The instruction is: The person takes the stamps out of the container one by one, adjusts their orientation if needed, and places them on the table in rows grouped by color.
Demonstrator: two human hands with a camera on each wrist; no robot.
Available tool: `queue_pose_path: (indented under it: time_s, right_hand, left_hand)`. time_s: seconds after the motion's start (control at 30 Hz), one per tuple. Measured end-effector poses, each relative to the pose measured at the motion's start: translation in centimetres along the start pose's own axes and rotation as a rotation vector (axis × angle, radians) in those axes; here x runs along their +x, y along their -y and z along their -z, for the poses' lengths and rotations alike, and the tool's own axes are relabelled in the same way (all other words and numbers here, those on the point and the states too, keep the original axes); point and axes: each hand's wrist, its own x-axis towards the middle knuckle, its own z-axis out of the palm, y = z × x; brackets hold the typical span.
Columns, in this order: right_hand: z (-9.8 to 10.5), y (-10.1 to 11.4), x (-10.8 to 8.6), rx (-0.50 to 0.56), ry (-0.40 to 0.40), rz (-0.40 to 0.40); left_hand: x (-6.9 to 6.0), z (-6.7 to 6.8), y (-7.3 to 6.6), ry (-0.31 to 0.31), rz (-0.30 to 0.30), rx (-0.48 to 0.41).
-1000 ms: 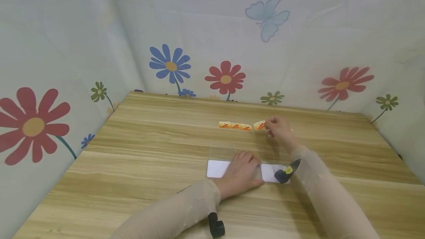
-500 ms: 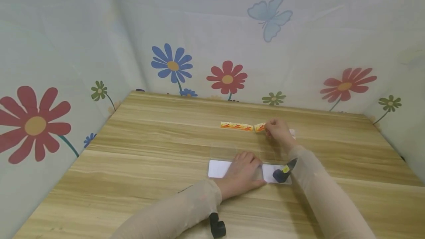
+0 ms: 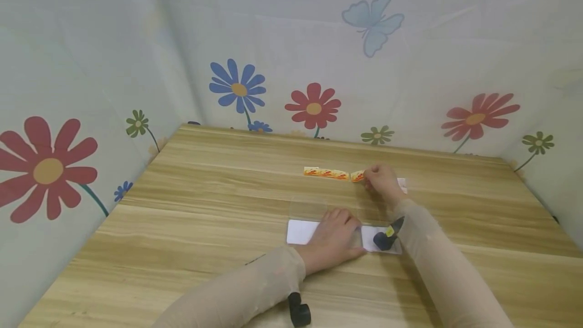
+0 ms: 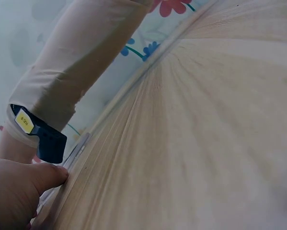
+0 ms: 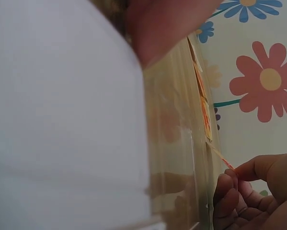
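My left hand (image 3: 331,241) rests across a white strip (image 3: 301,232) near the table's middle, fingers extended; a faint clear sheet (image 3: 307,209) lies just beyond it. My right hand (image 3: 384,182) pinches a small yellow-orange printed card (image 3: 357,176) between thumb and fingertips. To that card's left is a row of similar printed cards (image 3: 327,173) lying end to end. In the right wrist view the pinched card (image 5: 222,158) is tilted, one end close to the row. A pale piece (image 3: 403,184) shows partly behind my right wrist.
The wood-grain table (image 3: 182,191) runs back to a flower-printed curtain (image 3: 273,39). A black wrist camera (image 3: 384,240) under my right sleeve hangs over the strip's right end. Another black camera (image 3: 299,312) sits below my left sleeve.
My right hand has brought the pinched card down and left, closing most of the gap to the row. My left hand stays on the white strip; the head view has shifted slightly.
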Motion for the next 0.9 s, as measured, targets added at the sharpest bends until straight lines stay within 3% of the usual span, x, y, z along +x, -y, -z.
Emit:
queue_pose_path:
  time_s: [0.9]
  right_hand:
    - [-0.23,-0.14,0.09,-0.113,-0.027,0.015]
  left_hand:
    - [0.2,-0.03,0.08,0.009,-0.002,0.015]
